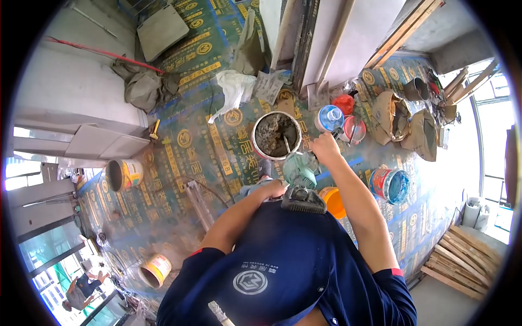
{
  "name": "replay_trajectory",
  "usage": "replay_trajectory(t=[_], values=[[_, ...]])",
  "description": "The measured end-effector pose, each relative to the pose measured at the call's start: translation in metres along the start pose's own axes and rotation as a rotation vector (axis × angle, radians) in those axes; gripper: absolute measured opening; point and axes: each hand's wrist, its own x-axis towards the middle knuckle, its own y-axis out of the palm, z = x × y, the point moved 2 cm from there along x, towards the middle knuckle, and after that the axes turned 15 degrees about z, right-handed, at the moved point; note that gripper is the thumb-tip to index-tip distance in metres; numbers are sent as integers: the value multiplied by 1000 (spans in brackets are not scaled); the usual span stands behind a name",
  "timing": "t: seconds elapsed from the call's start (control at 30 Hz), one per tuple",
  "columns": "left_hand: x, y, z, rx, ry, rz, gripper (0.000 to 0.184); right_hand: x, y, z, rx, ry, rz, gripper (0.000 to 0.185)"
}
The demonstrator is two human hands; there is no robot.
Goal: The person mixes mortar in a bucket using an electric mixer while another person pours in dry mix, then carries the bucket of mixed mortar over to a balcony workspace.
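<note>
My right hand (325,148) grips a handle of the green mixer (298,168), its shaft (286,143) down in the bucket (270,157) of grey mix (268,130). My left hand (276,188) sits opposite, perhaps against twist; its grip I cannot tell.

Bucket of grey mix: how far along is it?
Done: grey mix is in the bucket. In hand: the right hand grips the green power tool, with a rod standing in the mix. Remaining: probably more mixing, as the surface looks lumpy.
</note>
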Motion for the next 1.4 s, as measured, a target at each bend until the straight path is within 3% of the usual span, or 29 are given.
replay_trajectory(t=[0.07,0.3,0.37,0.47,0.67,0.77,0.87,0.93,1.03,1.13,1.23,1.33,1.4], values=[[1,0,-1,6,-114,18,29,-2,2,-3,20,2,-19,9],[14,0,12,48,-28,-48,39,-2,34,-18,83,45,-79,10],[13,-2,12,150,-73,-2,27,-10,48,-20,147,48,-128,10],[27,5,43,182,-109,-11,29,-10,71,-22,206,97,38,13],[25,-2,50,249,-210,107,35,-7,107,-15,315,156,-45,10],[4,-22,15,214,-227,100,39,-5,106,-9,324,191,14,11],[6,-14,36,186,-339,174,46,-5,106,-4,362,177,-5,10],[16,7,91,130,-213,-141,60,-1,106,-1,371,184,-16,10],[-12,-37,20,-92,-368,52,64,11,105,3,392,165,-6,9],[-33,-71,-27,-128,-368,57,63,25,111,16,460,165,45,11],[-35,-53,8,-92,-238,-58,70,34,115,24,487,166,80,12],[-36,-50,22,-8,-309,-68,69,35,118,33,518,168,64,12],[-34,-54,22,-75,-135,-122,72,34,119,35,533,157,57,12]])
